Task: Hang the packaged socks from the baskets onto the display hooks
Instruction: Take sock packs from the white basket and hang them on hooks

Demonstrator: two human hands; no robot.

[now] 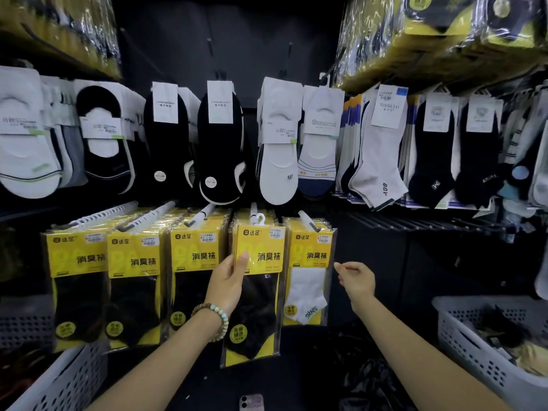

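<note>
Past the phone [251, 402] lying below, my left hand [228, 280] pinches the sock pack [257, 289] by its left edge, its hanger at the hook [254, 211]. Light, slippery film; the card top grips best. My right hand [355, 278] hangs loosely open, empty.

Two bare forearms, no sleeves in view. Left hand [228, 280] with a beaded bracelet [214, 320] at the wrist: round wooden-brown beads, several pale turquoise ones, in more than one strand. Right hand [355, 278] and wrist plain, without jewellery or watch.
</note>
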